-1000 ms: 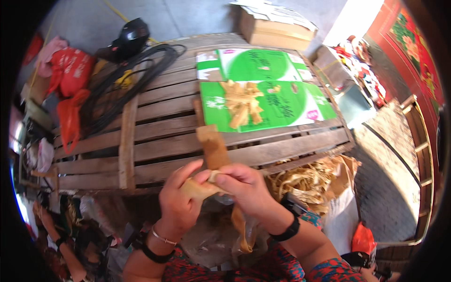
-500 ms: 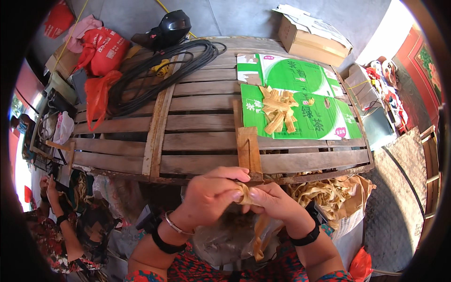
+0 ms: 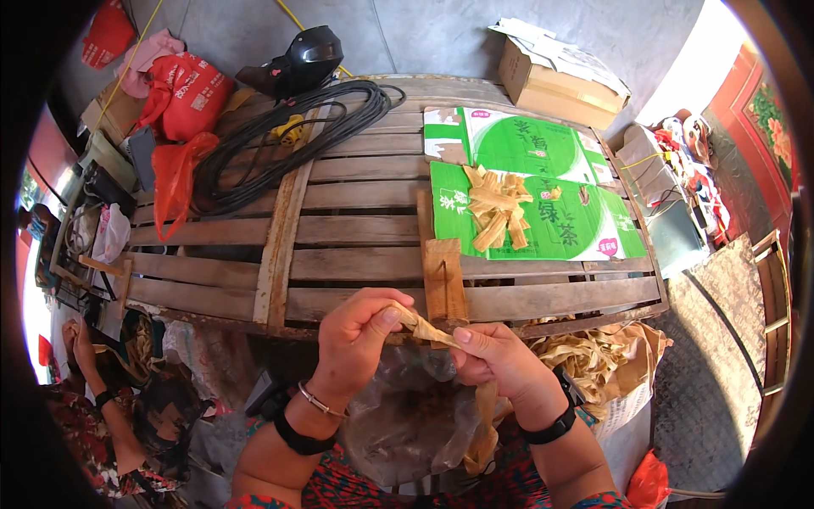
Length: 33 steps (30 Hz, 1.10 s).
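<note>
Just in front of the table's near edge, my left hand [image 3: 354,332] is closed on one end of a long tan dried strip [image 3: 431,331]. My right hand [image 3: 502,355] pinches the same strip a short way to the right. Between the hands it looks twisted and folded, perhaps knotted. A loose length hangs below my right hand toward a clear plastic bag [image 3: 392,428] over my lap. Beyond the hands, a wooden block [image 3: 445,282] is fixed at the table edge. Short folded pieces of similar strip [image 3: 498,210] lie heaped on flattened green cardboard [image 3: 454,222].
A slatted table [image 3: 360,222] bears coiled black cable [image 3: 246,170], a black helmet [image 3: 315,53], red bags [image 3: 185,95] and a cardboard box [image 3: 560,78]. Right of me stands a sack [image 3: 634,386] full of tan strips. Another person's hand [image 3: 83,349] shows at the left.
My hands have drawn apart, left hand leftward and right hand rightward. The strip, bunched up between my fingers before, now stretches between them. The view has shifted slightly.
</note>
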Each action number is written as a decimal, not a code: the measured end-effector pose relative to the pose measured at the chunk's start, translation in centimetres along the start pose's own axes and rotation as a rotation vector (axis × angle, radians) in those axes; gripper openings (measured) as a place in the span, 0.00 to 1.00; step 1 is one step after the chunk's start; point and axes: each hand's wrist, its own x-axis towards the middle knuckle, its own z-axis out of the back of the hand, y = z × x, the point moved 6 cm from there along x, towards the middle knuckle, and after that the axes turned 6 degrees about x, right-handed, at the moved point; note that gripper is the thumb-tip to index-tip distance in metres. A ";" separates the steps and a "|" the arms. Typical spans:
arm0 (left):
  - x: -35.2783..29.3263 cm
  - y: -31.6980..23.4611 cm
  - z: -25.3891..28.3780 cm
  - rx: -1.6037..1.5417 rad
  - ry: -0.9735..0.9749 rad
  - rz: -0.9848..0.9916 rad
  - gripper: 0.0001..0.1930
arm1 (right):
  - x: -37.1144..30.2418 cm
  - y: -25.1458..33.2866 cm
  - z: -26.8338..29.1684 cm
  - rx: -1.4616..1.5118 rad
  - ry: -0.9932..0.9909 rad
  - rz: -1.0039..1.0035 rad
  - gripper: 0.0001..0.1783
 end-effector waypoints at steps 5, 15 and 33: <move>-0.8 2.8 -3.2 -0.422 0.386 0.404 0.07 | -0.2 -0.5 -0.1 -0.136 0.036 -0.158 0.19; 1.3 6.7 -3.6 -0.371 0.105 0.303 0.06 | 2.9 2.3 5.7 -0.409 -0.347 0.592 0.08; -5.4 3.5 -8.4 0.025 0.811 0.373 0.11 | -2.5 3.3 -3.1 -0.895 0.113 1.161 0.06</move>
